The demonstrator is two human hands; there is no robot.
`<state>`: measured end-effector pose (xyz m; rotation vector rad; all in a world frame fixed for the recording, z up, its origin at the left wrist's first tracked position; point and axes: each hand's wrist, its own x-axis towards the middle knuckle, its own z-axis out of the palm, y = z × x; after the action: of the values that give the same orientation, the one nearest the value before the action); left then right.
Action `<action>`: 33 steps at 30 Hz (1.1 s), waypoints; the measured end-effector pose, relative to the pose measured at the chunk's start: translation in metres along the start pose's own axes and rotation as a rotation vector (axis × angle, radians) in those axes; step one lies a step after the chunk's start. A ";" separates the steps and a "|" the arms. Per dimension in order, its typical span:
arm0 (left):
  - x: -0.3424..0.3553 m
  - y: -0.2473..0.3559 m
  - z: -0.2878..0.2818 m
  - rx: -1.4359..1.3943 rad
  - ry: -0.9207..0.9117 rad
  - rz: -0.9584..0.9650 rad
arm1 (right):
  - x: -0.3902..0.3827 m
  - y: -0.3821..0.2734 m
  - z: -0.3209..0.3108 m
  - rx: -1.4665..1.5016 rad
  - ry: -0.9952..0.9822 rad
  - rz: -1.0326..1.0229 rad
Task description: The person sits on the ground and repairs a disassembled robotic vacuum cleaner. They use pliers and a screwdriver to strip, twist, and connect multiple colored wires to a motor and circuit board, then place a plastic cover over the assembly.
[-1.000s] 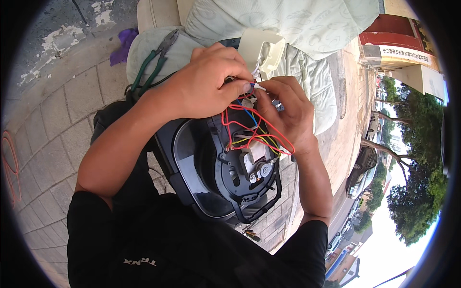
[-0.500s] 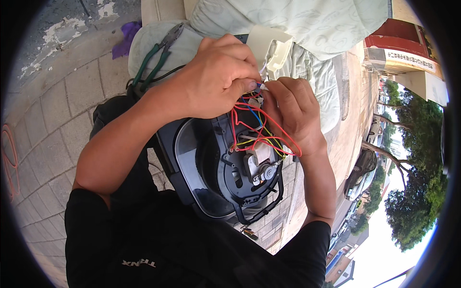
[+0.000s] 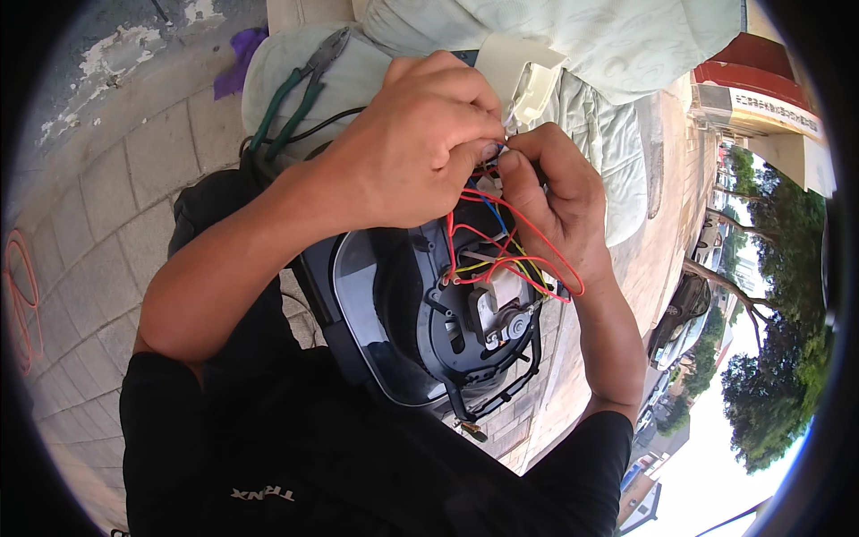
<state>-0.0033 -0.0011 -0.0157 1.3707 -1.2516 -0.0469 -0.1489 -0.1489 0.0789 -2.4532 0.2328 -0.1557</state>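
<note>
Now the right hand (image 3: 562, 201) has rolled its thumb into view, both it and the left hand (image 3: 420, 148) pinching wire ends (image 3: 503, 150) near the black housing's (image 3: 436, 327) far edge, connection seemingly unfinished.

Locate pliers (image 3: 312, 75) resting on pale cushion (image 3: 276, 61). Beside pliers' handles, note black cable (image 3: 335, 120) on same cushion. Well right of pliers, find cream plastic part (image 3: 514, 63), also on cushion. Well left of pliers, note paving (image 3: 165, 157) bearing orange cord (image 3: 34, 277).
</note>
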 end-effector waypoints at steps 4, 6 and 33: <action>0.001 0.000 0.001 0.058 0.003 0.011 | 0.001 -0.010 0.002 0.203 0.003 0.254; -0.002 0.001 -0.001 0.080 -0.022 -0.027 | 0.004 -0.010 0.003 0.222 0.005 0.253; 0.004 -0.012 -0.016 -0.186 -0.213 -0.305 | -0.201 0.116 -0.088 -0.255 0.357 0.724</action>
<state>0.0164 0.0035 -0.0174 1.4083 -1.1687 -0.5211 -0.3748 -0.2504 0.0632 -2.4009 1.3351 -0.2530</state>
